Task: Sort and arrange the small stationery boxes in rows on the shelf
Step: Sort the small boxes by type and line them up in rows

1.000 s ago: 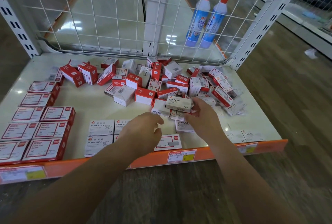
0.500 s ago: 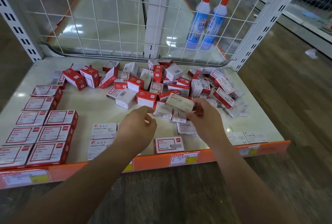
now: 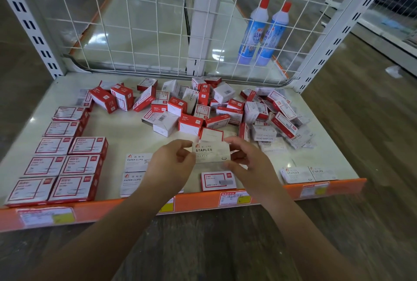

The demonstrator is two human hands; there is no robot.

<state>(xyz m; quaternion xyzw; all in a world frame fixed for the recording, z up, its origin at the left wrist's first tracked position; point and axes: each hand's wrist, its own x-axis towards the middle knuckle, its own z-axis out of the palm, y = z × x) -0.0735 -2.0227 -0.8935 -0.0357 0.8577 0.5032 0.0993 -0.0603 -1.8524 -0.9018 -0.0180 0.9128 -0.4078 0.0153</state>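
- The floor (image 3: pixel 372 145) is brown wood-look; a pale shelf (image 3: pixel 126 136) with an orange front lip stands on it, backed by a white wire grid (image 3: pixel 135 21).
- Behind the grid, right of the shelf's centre post, stand two blue bottles (image 3: pixel 264 32) with red caps.
- A loose heap (image 3: pixel 225 109) of red and white boxes fills the shelf's back and right.
- Neat red rows (image 3: pixel 65 159) line the shelf's left; white paper-clip boxes (image 3: pixel 135 170) lie partly hidden under the left forearm.
- Above the shelf's front middle, the left hand (image 3: pixel 171 165) and right hand (image 3: pixel 250 163) pinch a white staples box (image 3: pixel 212 152) by its ends.
- Small print is unreadable.
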